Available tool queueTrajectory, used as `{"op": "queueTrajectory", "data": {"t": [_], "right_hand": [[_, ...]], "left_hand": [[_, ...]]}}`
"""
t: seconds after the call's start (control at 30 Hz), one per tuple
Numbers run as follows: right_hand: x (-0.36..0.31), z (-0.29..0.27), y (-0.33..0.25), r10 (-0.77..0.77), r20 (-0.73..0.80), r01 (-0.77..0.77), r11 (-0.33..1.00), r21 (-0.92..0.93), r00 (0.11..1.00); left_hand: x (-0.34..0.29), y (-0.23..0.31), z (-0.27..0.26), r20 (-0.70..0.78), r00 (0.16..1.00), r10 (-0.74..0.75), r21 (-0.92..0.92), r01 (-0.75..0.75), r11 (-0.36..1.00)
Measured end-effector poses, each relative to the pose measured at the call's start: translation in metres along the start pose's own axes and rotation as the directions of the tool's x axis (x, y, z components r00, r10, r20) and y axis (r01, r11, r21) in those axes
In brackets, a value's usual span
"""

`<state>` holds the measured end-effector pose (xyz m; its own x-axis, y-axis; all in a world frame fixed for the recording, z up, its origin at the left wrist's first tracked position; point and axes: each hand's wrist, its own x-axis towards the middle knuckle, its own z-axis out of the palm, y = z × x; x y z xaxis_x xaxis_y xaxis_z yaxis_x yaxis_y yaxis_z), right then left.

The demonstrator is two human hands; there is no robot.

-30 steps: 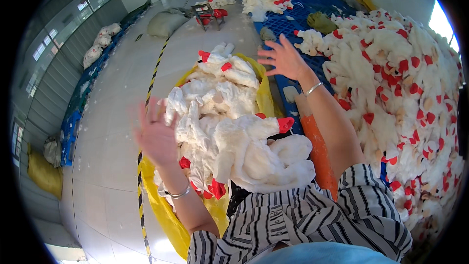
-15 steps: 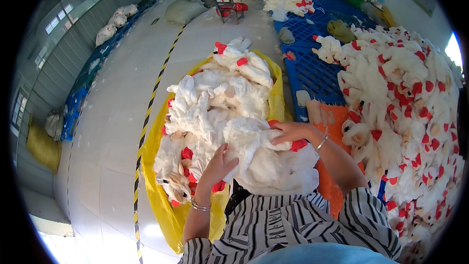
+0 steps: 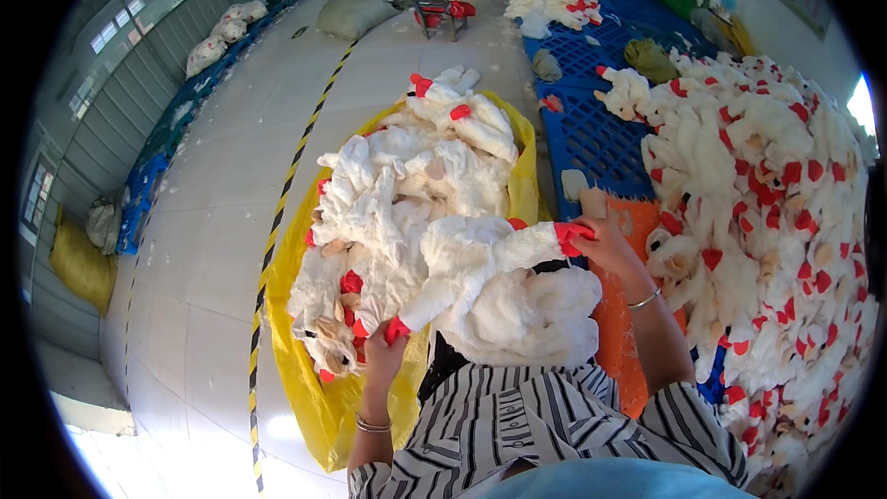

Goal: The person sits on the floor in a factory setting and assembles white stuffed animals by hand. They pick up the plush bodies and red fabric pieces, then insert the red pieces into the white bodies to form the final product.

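Observation:
A white plush toy skin (image 3: pixel 467 263) with red limb ends lies spread over my lap, its two limbs drawn out to either side. My left hand (image 3: pixel 381 351) is closed on the red tip of one limb. Out to the right, my right hand (image 3: pixel 605 242) grips the red end of the other limb. White, fluffy material bunches below the limbs, near my striped shirt. Just ahead, a yellow sack (image 3: pixel 300 388) spreads open around a heap of similar white plush skins (image 3: pixel 397 180).
A large pile of white plush skins with red parts (image 3: pixel 767 166) rises at the right. Blue pallets (image 3: pixel 601 148) and an orange sheet (image 3: pixel 628 314) lie beside me. Farther off are a small chair (image 3: pixel 439 11) and a stuffed sack (image 3: pixel 356 14). Black-yellow tape (image 3: pixel 294 176) lines the floor.
My hands have moved apart from the body of the plush skin to its red limb ends. Both limbs are now stretched outward, left and right.

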<state>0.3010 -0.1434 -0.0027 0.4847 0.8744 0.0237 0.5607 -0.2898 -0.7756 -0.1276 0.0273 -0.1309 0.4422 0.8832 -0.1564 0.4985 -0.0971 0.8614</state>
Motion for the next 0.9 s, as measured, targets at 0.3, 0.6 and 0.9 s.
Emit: {"op": "queueTrajectory", "data": {"t": [0.3, 0.6, 0.9], "right_hand": [[-0.011, -0.005, -0.032, -0.041, 0.008, 0.038, 0.974, 0.223, 0.999], [-0.008, 0.010, -0.020, -0.040, -0.053, 0.059, 0.899, 0.433, 0.998], [-0.012, 0.011, -0.018, 0.006, -0.069, 0.021, 0.922, 0.387, 0.998]], "left_hand": [[0.016, 0.034, -0.012, -0.249, 0.940, 0.231, -0.295, -0.301, 0.907], [0.013, 0.043, 0.002, -0.099, 0.980, 0.171, -0.510, -0.198, 0.837], [0.011, 0.052, 0.002, -0.083, 0.979, 0.187, -0.430, -0.204, 0.879]]}}
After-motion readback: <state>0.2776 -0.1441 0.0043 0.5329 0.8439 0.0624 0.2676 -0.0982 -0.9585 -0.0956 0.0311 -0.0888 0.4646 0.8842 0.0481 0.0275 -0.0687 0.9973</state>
